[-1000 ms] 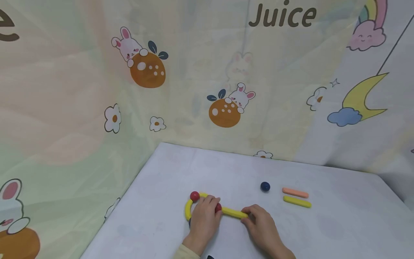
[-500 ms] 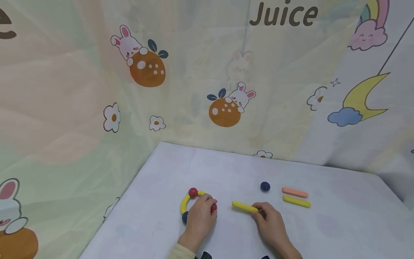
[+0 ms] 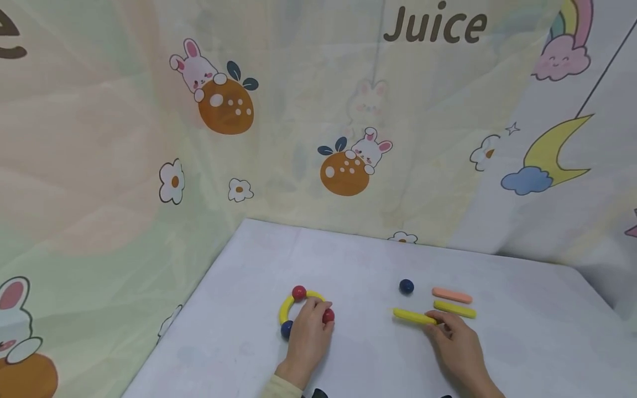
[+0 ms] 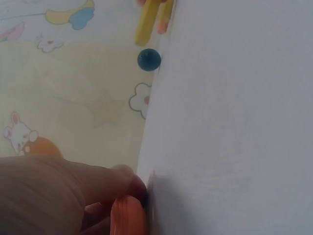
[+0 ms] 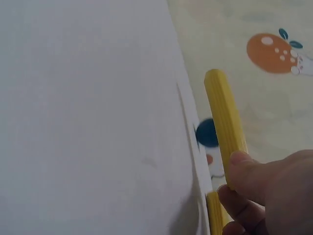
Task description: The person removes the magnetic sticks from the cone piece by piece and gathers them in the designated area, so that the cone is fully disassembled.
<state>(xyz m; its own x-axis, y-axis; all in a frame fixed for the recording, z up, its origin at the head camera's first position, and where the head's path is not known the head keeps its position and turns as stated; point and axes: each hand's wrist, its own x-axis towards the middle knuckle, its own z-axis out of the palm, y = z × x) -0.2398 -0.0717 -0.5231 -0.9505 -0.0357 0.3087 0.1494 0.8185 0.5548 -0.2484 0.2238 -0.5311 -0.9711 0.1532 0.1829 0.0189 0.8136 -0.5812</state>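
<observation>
On the left of the white table lies a ring of curved yellow rods (image 3: 286,310) and balls, among them a red ball (image 3: 299,293) and a dark blue ball (image 3: 287,330). My left hand (image 3: 309,337) lies over it, hiding part, its fingers and thumb about a second red ball (image 3: 328,315). Close under its fingertips in the left wrist view is an orange piece (image 4: 128,218). My right hand (image 3: 458,342) pinches a straight yellow stick (image 3: 413,316) between thumb and fingers by its right end; the other end points left, toward the ring.
A loose dark blue ball (image 3: 406,286) lies behind the held stick. To its right are a salmon stick (image 3: 452,295) and another yellow stick (image 3: 455,309), side by side. A printed cloth (image 3: 278,232) hangs along the table's back and left edges.
The yellow stick, at first against the ring's right red ball, has been drawn away to the right in my right hand. My left hand stays on the ring, which has shifted slightly left.
</observation>
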